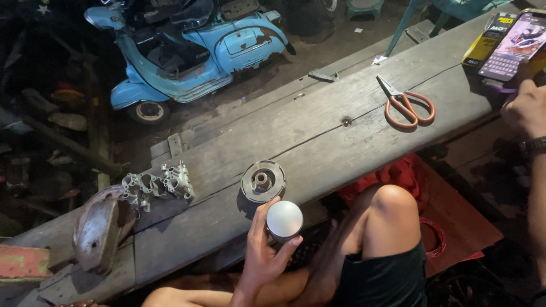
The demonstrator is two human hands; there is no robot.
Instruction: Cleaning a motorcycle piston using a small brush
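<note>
A: Far left of the surface [318, 136]?
B: A dented metal cover [101, 227] lying over the plank edge, then a cast engine part [162, 183] w/ lots of ports just beside it. Both flat, apart from the hands, prob. parked out of the way.
A: Behind them?
B: Light blue scooter [187, 51] on the ground, panels off.
A: Middle?
B: Round metal disc [263, 181] w/ a hub, lying flat near the front edge. Just below it the left hand [264, 256] holds a silver can [284, 220] upright, top twd the camera. Grip is closed round the can's body, thumb on the right side, fingers on the left, so it stays steady off the surface, over the lap.
A: Further right?
B: Orange-handled scissors [406, 105] closed, lying well apart from the disc.
A: Right hand [526, 108]?
B: Up at the far right edge, holding a phone [515, 45] w/ screen lit, tilted twd the face for reading. Grip is on the phone's lower end. A yellow box [483, 45] sits under it.
</note>
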